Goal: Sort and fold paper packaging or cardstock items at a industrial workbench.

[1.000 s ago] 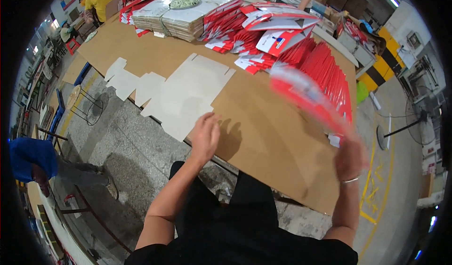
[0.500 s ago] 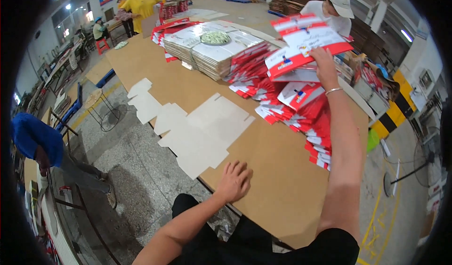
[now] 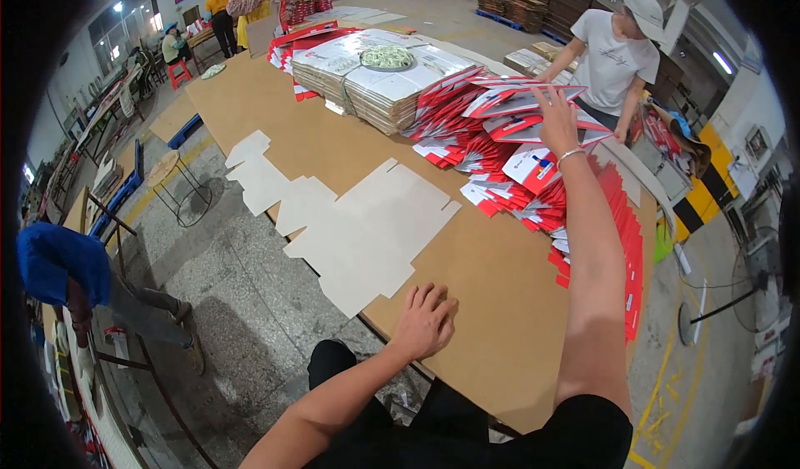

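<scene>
My left hand (image 3: 425, 323) rests on the brown tabletop (image 3: 492, 319), fingers apart and slightly bent, holding nothing. Just beyond it lies a flat, pale cardboard blank (image 3: 367, 227) with cut flaps, plain side up. My right arm reaches out over a heap of red and white printed cartons (image 3: 533, 169). On the heap's upper part, my right hand (image 3: 557, 123) lies against a red and white folded carton (image 3: 508, 102), fingers stretched out. Its fingertips reach the carton's upper edge; the palm's underside is hidden.
A strapped stack of flat cardboard (image 3: 358, 90) stands behind the heap, bearing a round dish of pale green pieces (image 3: 387, 58). Across the table a person in a white shirt (image 3: 617, 60) reaches toward papers. Another person in blue (image 3: 62, 260) bends at the left, near a stool (image 3: 163, 170).
The printed carton raised in my right hand has come down onto the heap, and the fingers have straightened. My left hand stays nearly in place. The person in white has moved right and straightened.
</scene>
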`<state>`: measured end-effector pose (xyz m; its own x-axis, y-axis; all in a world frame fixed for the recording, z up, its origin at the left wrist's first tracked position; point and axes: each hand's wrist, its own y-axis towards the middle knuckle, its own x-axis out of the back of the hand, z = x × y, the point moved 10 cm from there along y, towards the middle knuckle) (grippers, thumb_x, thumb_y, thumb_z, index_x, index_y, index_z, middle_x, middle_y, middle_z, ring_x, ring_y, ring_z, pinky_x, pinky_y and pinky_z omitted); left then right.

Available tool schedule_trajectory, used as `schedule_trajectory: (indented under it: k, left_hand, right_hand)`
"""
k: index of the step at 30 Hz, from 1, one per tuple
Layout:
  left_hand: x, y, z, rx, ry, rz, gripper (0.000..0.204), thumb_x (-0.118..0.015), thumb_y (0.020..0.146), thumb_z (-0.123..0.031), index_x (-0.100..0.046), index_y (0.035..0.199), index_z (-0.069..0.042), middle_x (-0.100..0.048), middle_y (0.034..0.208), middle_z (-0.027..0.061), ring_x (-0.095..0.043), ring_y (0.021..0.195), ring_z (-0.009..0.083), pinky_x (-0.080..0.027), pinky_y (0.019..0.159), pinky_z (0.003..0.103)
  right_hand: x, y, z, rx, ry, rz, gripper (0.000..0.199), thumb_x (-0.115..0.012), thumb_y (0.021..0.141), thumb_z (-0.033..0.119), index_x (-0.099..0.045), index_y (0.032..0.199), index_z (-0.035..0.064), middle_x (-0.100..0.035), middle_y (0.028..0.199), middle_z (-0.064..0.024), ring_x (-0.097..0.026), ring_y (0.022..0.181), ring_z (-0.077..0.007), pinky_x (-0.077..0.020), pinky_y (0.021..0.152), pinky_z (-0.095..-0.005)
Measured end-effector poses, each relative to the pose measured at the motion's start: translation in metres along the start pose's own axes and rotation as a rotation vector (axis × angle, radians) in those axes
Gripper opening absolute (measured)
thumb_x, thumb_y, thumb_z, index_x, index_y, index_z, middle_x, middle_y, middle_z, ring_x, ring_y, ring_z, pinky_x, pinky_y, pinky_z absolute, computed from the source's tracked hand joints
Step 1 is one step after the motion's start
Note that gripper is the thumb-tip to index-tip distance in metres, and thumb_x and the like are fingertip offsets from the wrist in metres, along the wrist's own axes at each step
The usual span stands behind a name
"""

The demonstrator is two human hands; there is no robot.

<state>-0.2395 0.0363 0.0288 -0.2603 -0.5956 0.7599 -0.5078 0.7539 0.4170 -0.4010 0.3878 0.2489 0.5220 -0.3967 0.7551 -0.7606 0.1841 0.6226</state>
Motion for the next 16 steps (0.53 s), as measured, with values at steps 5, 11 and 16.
schedule_trajectory:
  k: [5, 11, 16]
  left_hand:
    - [0.0, -0.005, 0.002, 0.0, 0.019, -0.015, 0.034, -0.061, 0.084, -0.02, -0.061, 0.116, -0.009, -0.052, 0.129, 0.0164, -0.042, 0.126, 0.0369, -0.029, 0.11, 0.052]
    - [-0.007, -0.011, 0.002, -0.097, 0.182, -0.104, 0.04, -0.063, 0.081, -0.02, -0.061, 0.119, -0.012, -0.051, 0.132, 0.0151, -0.041, 0.129, 0.0368, -0.03, 0.111, 0.051]
    - [-0.094, -0.027, 0.068, -0.12, -0.031, 0.223, 0.073, -0.074, 0.07, -0.042, -0.052, 0.134, -0.015, -0.046, 0.144, 0.0121, -0.036, 0.136, 0.0333, -0.022, 0.118, 0.051]
  right_hand:
    - [0.063, -0.024, 0.123, 0.236, 0.2, -0.308, 0.065, -0.059, 0.073, -0.004, -0.055, 0.136, 0.0158, -0.052, 0.132, -0.019, -0.048, 0.124, -0.0375, -0.0397, 0.103, -0.0506]
    - [0.051, -0.249, 0.381, 0.751, 0.659, 0.646, 0.096, -0.077, 0.074, 0.051, -0.03, 0.153, 0.0237, -0.025, 0.155, -0.0267, -0.016, 0.145, -0.0492, -0.0225, 0.114, -0.06]
    - [0.047, -0.303, 0.429, 0.672, 0.383, 0.708, 0.101, -0.079, 0.072, 0.051, -0.027, 0.154, 0.0247, -0.022, 0.154, -0.0329, -0.015, 0.144, -0.0527, -0.0224, 0.113, -0.0604]
